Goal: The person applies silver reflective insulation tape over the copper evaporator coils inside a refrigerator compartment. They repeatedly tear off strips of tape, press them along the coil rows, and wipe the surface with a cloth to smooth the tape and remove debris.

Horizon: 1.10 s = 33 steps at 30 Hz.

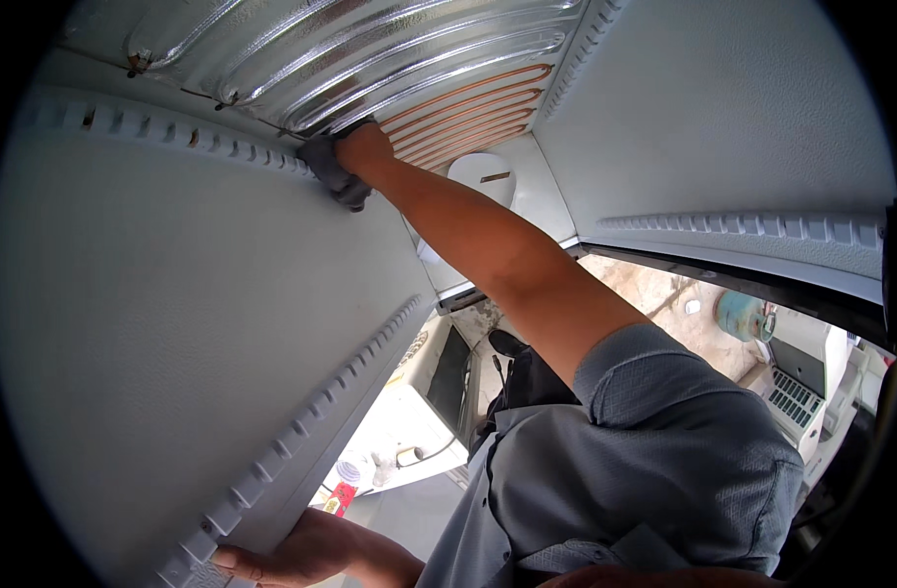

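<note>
My right arm stretches up and across the inside of a pale grey refrigerator cabinet. A crumpled dark grey cloth (337, 174) is bunched in my right hand (366, 149), against the corner where the side wall (194, 284) meets the tube-lined panel. That panel carries silver foil-covered tubes (370, 64) and bare copper tubes (468, 110) in looping rows. Low on the left, my left hand (297, 557) grips the front edge of the side wall, beside a ridged shelf-support strip (292, 446). Some of its fingers are out of sight.
A white rounded plate (483, 176) sits at the cabinet's end. The opposite wall bears another ridged strip (743, 224). Outside stand a teal gas cylinder (745, 317), a white appliance with a dark vent grid (794, 400), and a white table (395, 446) with small items.
</note>
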Tool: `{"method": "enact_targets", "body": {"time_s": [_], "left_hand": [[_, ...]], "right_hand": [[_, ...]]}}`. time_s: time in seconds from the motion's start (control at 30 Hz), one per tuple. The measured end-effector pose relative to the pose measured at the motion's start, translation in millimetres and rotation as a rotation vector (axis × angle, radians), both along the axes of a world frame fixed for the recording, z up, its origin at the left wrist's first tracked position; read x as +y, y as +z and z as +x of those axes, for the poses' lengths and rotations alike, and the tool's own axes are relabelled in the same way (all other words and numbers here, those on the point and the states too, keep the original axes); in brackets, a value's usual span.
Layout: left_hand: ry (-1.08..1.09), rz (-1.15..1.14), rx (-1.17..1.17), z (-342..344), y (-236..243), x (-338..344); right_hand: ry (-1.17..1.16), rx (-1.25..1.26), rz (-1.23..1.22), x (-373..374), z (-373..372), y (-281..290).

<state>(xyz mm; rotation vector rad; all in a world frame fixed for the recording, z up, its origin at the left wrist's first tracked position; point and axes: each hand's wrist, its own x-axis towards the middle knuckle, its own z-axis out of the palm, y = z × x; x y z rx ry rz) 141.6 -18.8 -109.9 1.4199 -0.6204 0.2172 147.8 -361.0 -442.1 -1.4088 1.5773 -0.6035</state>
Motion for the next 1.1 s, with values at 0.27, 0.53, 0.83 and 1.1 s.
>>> {"method": "enact_targets", "body": {"time_s": [0.27,0.53,0.83,1.1], "left_hand": [[0.082,-0.124,-0.024,35.5,-25.8,25.5],[0.126,-0.009,-0.052,32.9,-19.6,36.3],[0.058,-0.006,-0.050,38.5,-21.1,35.5],[0.093,0.009,-0.153,47.6,-20.5,30.1]], "right_hand": [[0.128,0.062,-0.161,37.7,-71.2,-2.9],[-0.167,-0.320,-0.029,38.1,0.2,17.3],[-0.139,-0.402,0.100,11.8,-15.2,28.1],[-0.540,-0.621,0.354,-23.4,-96.0,44.6]]}}
